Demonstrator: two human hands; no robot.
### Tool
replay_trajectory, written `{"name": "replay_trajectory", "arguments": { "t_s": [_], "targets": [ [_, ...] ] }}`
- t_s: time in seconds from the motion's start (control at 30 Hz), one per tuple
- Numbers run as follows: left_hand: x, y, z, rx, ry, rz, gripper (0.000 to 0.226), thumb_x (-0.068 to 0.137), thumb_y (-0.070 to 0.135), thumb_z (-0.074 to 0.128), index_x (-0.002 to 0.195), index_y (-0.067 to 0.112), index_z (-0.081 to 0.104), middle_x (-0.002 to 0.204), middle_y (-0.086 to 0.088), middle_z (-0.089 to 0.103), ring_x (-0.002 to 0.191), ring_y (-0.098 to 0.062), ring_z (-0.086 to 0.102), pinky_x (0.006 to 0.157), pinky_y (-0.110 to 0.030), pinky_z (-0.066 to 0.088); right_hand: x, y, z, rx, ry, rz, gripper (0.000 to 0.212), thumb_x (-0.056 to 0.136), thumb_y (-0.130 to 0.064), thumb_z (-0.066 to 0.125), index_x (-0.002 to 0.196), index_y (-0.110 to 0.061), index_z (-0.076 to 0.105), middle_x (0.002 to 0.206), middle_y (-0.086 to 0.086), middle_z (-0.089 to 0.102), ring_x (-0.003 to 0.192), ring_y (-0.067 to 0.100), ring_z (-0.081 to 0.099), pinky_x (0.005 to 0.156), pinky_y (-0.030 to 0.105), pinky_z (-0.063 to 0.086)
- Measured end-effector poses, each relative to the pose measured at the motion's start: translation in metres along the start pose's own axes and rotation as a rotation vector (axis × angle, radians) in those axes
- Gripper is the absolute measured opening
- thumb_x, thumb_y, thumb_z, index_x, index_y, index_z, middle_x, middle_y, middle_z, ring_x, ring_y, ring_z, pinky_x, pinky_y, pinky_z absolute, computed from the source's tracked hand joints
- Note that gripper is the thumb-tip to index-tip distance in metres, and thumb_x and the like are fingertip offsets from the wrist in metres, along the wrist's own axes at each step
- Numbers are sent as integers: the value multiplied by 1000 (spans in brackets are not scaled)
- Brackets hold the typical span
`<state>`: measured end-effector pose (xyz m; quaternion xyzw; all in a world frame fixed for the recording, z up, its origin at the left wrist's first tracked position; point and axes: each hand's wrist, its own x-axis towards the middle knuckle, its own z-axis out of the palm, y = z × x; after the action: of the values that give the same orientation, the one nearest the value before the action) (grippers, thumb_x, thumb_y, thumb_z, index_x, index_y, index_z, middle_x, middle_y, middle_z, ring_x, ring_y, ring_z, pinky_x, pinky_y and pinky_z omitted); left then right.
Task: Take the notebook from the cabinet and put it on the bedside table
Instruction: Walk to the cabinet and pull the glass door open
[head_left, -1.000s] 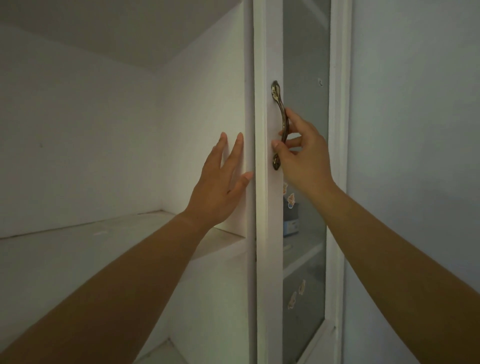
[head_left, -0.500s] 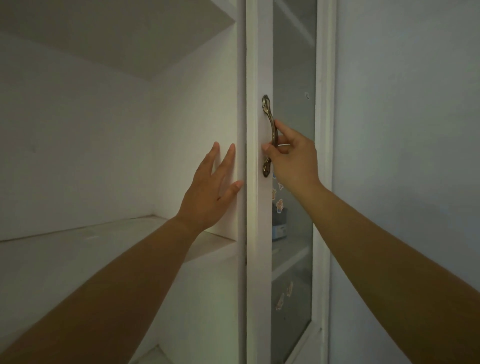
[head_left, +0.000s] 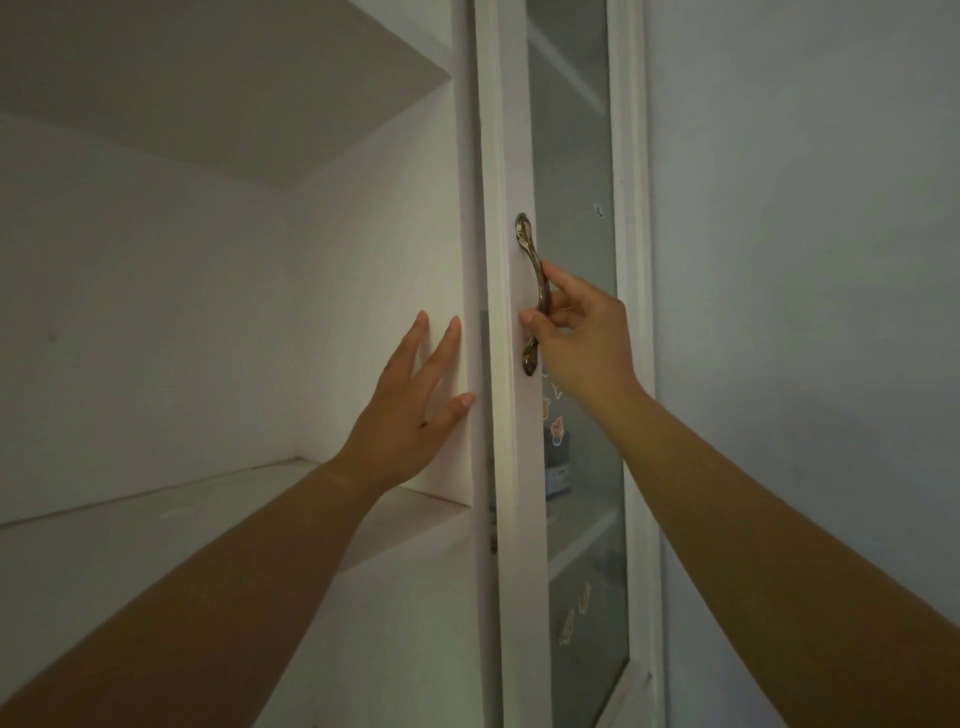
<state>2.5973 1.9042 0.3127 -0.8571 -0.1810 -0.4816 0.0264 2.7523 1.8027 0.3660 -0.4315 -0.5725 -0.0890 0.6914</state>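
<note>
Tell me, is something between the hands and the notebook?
No notebook is recognisable. The glass door, hardly open, stands before the shelves behind it; the right hand grips its handle, and the left hand rests flat on the side panel.

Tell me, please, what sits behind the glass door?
Behind the glass door, white shelves and a small dark box show; stickers and the frame cover the rest. No notebook is visible.

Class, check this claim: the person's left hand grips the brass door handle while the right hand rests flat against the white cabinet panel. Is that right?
Not quite: the hands are swapped. In the head view the right hand grips the brass door handle, while the left hand rests flat against the white cabinet panel.
</note>
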Motion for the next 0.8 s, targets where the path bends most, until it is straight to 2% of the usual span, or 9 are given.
{"name": "replay_trajectory", "arguments": {
  "t_s": [0.07, 0.2, 0.33, 0.5, 0.6, 0.7, 0.8],
  "targets": [
    [-1, 1, 1, -10, -3, 0, 66, 87, 55, 34, 141, 46, -1, 156, 10, -11, 140, -3, -8, 111, -29, 8, 1, 1, -2, -2, -13, 2, 52, 83, -8, 64, 131, -22, 48, 89, -4, 62, 80, 9, 63, 74, 14, 52],
    [0, 1, 2, 9, -9, -10, 65, 90, 53, 36, 141, 45, -4, 156, 10, -13, 143, -9, -7, 111, -31, 11, 3, 2, 1, -10, -21, 14, 53, 83, -11, 65, 131, -24, 48, 95, -2, 63, 82, 9, 63, 69, 8, 50],
    [-2, 5, -1, -14, 7, -2, 65, 91, 47, 41, 141, 44, 0, 156, 8, -10, 142, -7, -6, 113, -30, 10, 1, 1, -1, -2, -12, 8, 53, 83, -10, 64, 131, -23, 48, 93, -3, 63, 84, 11, 64, 79, 18, 52],
    [-1, 8, 0, 27, -5, -30, 65, 91, 47, 38, 139, 45, -6, 156, 8, -13, 143, -11, -7, 113, -36, 11, 1, 4, 2, -27, -10, -17, 53, 83, -11, 63, 132, -24, 47, 88, -12, 59, 82, 6, 61, 77, 13, 50],
    [0, 6, 2, 39, 0, -30, 64, 91, 50, 35, 138, 46, -8, 156, 9, -14, 143, -11, -8, 113, -37, 12, 1, 5, 6, -24, 1, -23, 53, 84, -11, 62, 133, -23, 46, 88, -14, 58, 82, 4, 60, 73, 5, 47],
    [0, 5, 1, 43, 11, -16, 65, 90, 54, 34, 141, 44, -5, 156, 8, -12, 143, -10, -7, 113, -35, 13, 0, 4, 3, -14, 11, -14, 52, 84, -10, 63, 132, -23, 47, 87, -11, 59, 80, 4, 60, 71, 5, 48],
    [0, 3, 0, 19, 22, 6, 66, 90, 48, 41, 142, 44, -1, 157, 8, -8, 142, -8, -5, 111, -32, 15, 1, 2, 0, 0, 4, -6, 52, 83, -9, 64, 130, -23, 49, 84, -12, 60, 79, 5, 61, 70, 7, 49]
  ]
}}
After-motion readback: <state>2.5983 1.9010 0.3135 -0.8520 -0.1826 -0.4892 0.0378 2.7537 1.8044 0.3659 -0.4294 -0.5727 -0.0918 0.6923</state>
